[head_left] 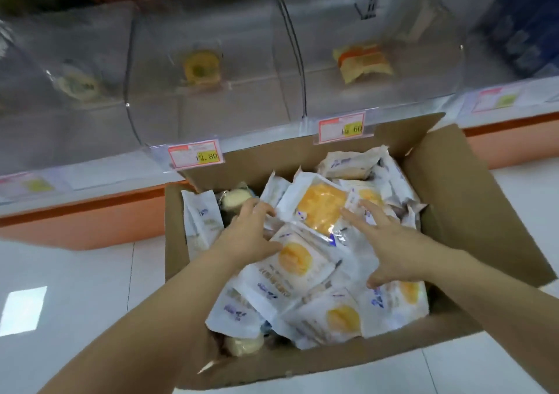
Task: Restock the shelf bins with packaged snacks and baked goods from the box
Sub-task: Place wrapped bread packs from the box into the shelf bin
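An open cardboard box (472, 200) stands on the floor below the shelf, filled with several white packets of yellow cake (320, 206). My left hand (248, 230) reaches into the left middle of the pile, fingers loosely bent over the packets, thumb beside one packet (293, 260). My right hand (390, 242) hovers with fingers spread over the packets on the right, touching or just above them; neither hand visibly holds anything. Above the box, clear curved shelf bins (211, 45) hold a few items each.
The middle bin holds a round yellow pastry (199, 68), the right bin an orange-yellow packet (363, 60), the left bin a pale round pastry (78, 83). Price tags (196, 156) hang on the bin fronts. An orange shelf base (90, 218) runs below. White tiled floor surrounds the box.
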Available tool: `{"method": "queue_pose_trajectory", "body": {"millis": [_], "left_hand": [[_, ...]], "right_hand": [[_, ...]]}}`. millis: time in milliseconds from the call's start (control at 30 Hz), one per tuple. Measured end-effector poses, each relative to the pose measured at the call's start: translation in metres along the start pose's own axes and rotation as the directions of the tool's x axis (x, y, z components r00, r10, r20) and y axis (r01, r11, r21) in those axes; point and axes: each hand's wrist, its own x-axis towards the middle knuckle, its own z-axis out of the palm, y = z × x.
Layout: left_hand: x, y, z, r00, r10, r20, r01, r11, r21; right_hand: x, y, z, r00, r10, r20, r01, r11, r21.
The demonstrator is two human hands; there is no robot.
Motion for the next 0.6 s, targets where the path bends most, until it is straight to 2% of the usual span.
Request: {"method": "queue_pose_trajectory", "body": {"millis": [67, 133, 267, 400, 600], "left_hand": [[0.007, -0.004, 0.002, 0.997, 0.057, -0.05, -0.058, 0.998, -0.01], [0.01, -0.006, 0.003, 0.998, 0.044, -0.054, -0.044, 0.999, -0.014], [0.012, -0.005, 0.007, 0.999, 0.014, -0.03, -0.013, 1.0, 0.018], [0.014, 0.003, 0.005, 0.996, 0.084, -0.015, -0.083, 0.993, 0.085], [-0.001, 0.009, 0.005, 0.985, 0.09, -0.144, -0.057, 0.974, 0.219]], "right_hand": [[0.003, 0.008, 0.01, 0.997, 0.031, -0.077, -0.028, 0.999, 0.035], [0.004, 0.013, 0.019, 0.993, 0.051, -0.109, -0.044, 0.997, 0.068], [0.009, 0.016, 0.019, 0.983, 0.035, -0.178, -0.009, 0.989, 0.146], [0.013, 0.017, 0.017, 0.966, 0.006, -0.258, 0.059, 0.968, 0.243], [0.002, 0.009, 0.02, 0.959, -0.005, -0.285, 0.073, 0.971, 0.226]]}}
